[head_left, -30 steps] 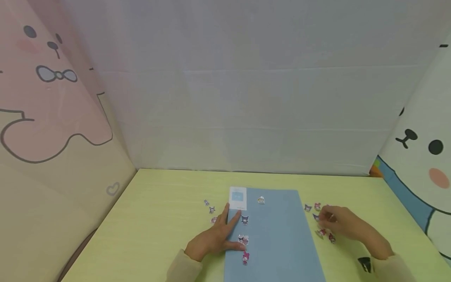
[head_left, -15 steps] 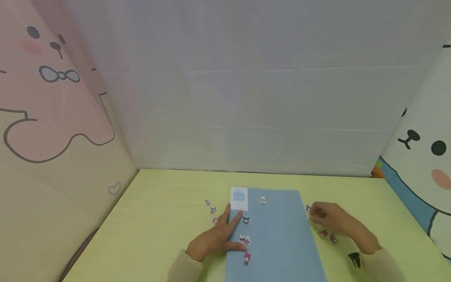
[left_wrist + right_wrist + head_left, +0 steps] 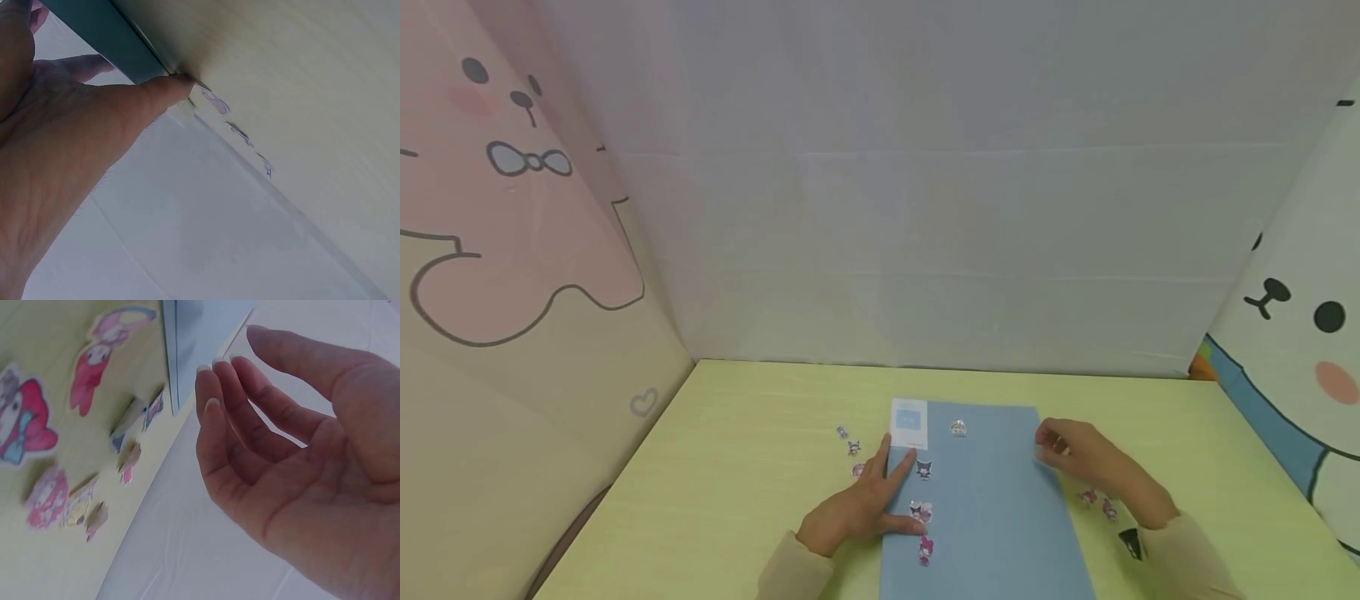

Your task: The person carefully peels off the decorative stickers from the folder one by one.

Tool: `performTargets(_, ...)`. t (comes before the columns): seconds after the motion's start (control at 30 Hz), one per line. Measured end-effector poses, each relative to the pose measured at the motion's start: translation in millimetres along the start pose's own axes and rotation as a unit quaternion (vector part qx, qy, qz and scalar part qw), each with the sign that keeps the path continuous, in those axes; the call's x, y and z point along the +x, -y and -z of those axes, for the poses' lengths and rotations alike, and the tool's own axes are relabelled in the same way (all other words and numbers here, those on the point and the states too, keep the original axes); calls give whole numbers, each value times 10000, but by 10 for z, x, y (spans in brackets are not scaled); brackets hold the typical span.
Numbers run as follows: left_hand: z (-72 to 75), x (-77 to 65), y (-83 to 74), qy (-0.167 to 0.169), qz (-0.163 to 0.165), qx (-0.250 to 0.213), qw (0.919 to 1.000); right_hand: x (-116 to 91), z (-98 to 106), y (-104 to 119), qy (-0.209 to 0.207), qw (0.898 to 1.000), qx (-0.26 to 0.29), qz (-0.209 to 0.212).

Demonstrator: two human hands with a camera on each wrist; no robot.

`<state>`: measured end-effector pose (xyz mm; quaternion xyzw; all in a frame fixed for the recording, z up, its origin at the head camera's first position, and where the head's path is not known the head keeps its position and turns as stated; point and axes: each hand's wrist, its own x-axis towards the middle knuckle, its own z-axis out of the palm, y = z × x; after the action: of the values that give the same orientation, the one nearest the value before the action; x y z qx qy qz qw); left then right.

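A pale blue folder point(image 3: 992, 492) lies on the table with a white label at its top left corner. My left hand point(image 3: 857, 508) rests on its left edge, fingers spread straight. Beside that hand the cover bears a dark-hooded character sticker point(image 3: 923, 470), a two-character sticker point(image 3: 921, 511) and a pink-hooded sticker point(image 3: 926, 550). A rainbow sticker point(image 3: 958, 428) sits higher up. My right hand point(image 3: 1078, 454) hovers at the folder's right edge with fingers loosely bent. In the right wrist view its thumb stands apart from the fingertips point(image 3: 212, 403), and nothing shows between them.
Several loose stickers point(image 3: 90, 375) lie right of the folder, partly hidden under the right arm in the head view. A black piece point(image 3: 1130, 543) lies near the right sleeve. More small stickers point(image 3: 853, 447) lie left of the folder. A white curtain point(image 3: 925, 250) hangs behind the table.
My right hand has moved left, from over the loose stickers to the folder's right edge. The left hand has stayed in place on the folder.
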<state>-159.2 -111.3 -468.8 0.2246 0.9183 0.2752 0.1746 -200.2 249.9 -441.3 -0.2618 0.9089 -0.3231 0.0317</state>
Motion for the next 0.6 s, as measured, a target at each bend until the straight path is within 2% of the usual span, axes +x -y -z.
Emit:
performTargets(0.27, -4, 3, -7, 26, 70, 7, 10000, 134, -90, 35, -272, 9989, -193, 336)
performTargets(0.6, 9, -8, -23, 16, 96, 6, 10000, 273, -191, 105, -277, 9984, -160, 467)
